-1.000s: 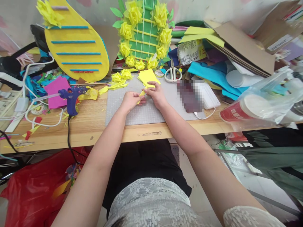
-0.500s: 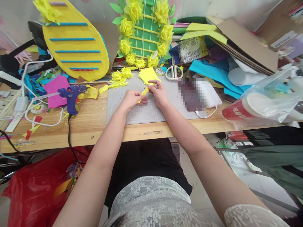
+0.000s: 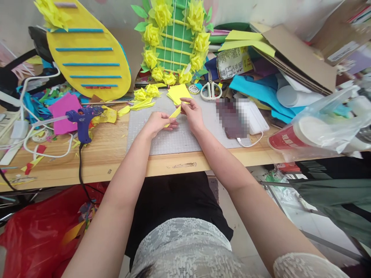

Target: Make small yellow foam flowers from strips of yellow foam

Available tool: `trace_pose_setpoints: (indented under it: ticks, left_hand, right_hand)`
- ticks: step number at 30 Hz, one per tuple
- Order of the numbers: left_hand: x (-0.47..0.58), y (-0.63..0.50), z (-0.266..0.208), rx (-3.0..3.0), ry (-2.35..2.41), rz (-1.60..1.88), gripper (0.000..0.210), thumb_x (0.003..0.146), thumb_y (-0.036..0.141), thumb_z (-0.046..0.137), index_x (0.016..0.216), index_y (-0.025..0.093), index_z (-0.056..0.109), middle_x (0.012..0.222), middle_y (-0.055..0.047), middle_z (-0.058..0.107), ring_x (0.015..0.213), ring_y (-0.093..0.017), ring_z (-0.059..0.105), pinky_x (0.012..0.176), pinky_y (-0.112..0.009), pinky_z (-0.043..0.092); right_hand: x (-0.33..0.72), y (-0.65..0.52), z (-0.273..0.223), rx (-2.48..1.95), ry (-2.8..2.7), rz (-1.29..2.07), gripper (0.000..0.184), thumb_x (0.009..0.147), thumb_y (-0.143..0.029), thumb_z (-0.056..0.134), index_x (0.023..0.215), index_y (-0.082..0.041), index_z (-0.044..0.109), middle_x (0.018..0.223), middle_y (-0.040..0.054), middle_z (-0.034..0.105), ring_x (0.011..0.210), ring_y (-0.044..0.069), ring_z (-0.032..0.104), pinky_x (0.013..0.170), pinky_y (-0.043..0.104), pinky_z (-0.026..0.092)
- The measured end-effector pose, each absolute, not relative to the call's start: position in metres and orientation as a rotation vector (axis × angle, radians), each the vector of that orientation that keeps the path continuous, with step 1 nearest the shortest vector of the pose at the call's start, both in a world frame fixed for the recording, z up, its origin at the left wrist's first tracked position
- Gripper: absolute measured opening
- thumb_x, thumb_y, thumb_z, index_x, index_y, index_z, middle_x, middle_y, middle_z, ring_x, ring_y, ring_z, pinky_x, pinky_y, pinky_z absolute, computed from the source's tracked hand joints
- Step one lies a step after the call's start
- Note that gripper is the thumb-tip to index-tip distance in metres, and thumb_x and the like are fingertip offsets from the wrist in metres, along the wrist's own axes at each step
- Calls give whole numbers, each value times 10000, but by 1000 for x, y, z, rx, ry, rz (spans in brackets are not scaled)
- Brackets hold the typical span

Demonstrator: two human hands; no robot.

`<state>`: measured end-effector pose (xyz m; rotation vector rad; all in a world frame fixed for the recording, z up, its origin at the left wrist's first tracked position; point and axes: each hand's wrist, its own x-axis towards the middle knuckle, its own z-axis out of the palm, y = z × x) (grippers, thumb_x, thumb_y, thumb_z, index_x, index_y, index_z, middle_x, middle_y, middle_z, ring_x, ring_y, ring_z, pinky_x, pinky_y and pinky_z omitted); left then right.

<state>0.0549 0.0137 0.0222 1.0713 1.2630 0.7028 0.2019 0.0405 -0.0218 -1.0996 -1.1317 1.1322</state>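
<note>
Between my two hands runs a narrow folded strip of yellow paper (image 3: 175, 112), held at a slant above the grey cutting mat (image 3: 169, 144). My left hand (image 3: 159, 122) pinches its lower left end with the thumb on top. At the upper right end, my right hand (image 3: 190, 112) grips it between thumb and fingers. Just behind my right hand lies a stack of yellow paper squares (image 3: 177, 92). Yellow paper flowers (image 3: 146, 92) and loose folded yellow pieces (image 3: 142, 105) rest behind my left hand.
A purple glue gun (image 3: 84, 122) stands at left, its black cord over the table edge. White-handled scissors (image 3: 211, 90), a blurred-out phone (image 3: 232, 117) and a bagged red cup (image 3: 285, 136) are at right. Behind stand a yellow striped panel (image 3: 89, 71) and a flower-edged green panel (image 3: 175, 42).
Both hands keep hold of the yellow strip, with slightly more of it showing between them. The whole view has shifted a little.
</note>
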Motion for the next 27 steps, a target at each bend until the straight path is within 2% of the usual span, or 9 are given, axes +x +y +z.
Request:
trace_pose_setpoints:
  ticks: [5,11,14,17,23,27]
  left_hand:
    - [56,13,22,1065,1285,749,250,664,313,828,694,128,662,642,-35,702,663,-144,702,729,-280,571]
    - [53,14,25,1111,1165,721,359,575,394,867,738,126,692,743,-55,734,734,-162,713,813,-330,562]
    - [54,16,22,1113,1186,789,347,641,447,807,749,134,704,740,-41,735,749,-161,713,800,-316,562]
    - [57,18,19,1124,1244,845,285,712,412,756,729,134,694,681,-15,716,702,-137,703,777,-290,562]
    - [58,21,16,1124,1267,846,331,677,443,792,675,139,661,598,-15,688,602,-140,681,700,-285,573]
    - [56,23,14,1126,1362,821,325,745,389,750,599,142,597,510,4,639,470,-121,624,570,-256,544]
  right_hand:
    - [200,39,-22,-1096,-1230,1169,504,667,-500,754,1021,-262,485,746,-59,619,724,113,618,724,284,518]
    - [198,41,-27,-1111,-1242,1136,432,689,-446,736,955,-260,450,640,-98,517,625,92,556,660,266,471]
    - [197,41,-28,-1097,-1268,1150,432,696,-458,724,951,-262,436,648,-95,496,613,85,526,623,248,438]
    - [195,42,-29,-1090,-1261,1153,439,687,-465,724,941,-263,428,653,-92,485,597,83,499,608,243,422]
    - [195,41,-28,-1128,-1179,1133,474,689,-508,711,958,-268,404,664,-89,481,657,105,556,683,272,471]
    - [197,43,-27,-1143,-1112,1148,472,697,-472,724,961,-267,391,676,-90,497,702,114,600,746,288,493]
